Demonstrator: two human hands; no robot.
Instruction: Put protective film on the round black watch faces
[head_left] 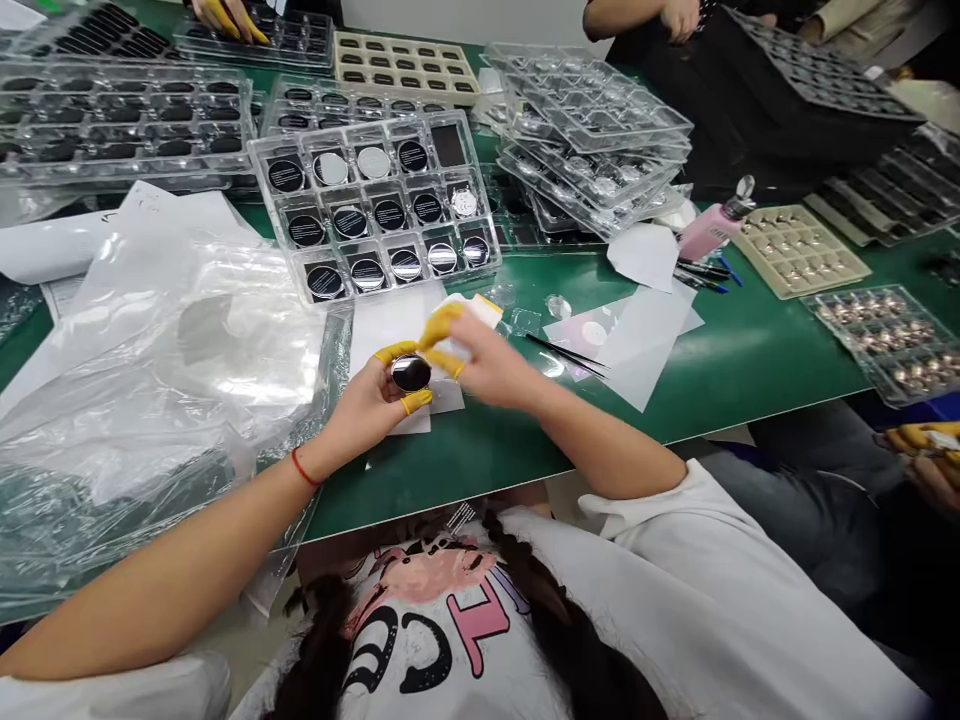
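My left hand, with yellow finger covers, holds a round black disc with a shiny rim between thumb and fingers. Just right of the disc is my right hand, slightly blurred, its yellow-covered fingers bent near the disc's upper edge. Whether those fingertips hold anything is too blurred to tell. Behind both hands a clear compartment tray carries several round discs, some black and some reflective; its top right compartment holds no disc. White paper lies under and behind my left hand.
Plastic bags spread over the left. Black tweezers lie on translucent sheets to the right. Farther back are stacked clear trays, a pink bottle, pens and beige trays. Other people's hands show at the far side and right edge.
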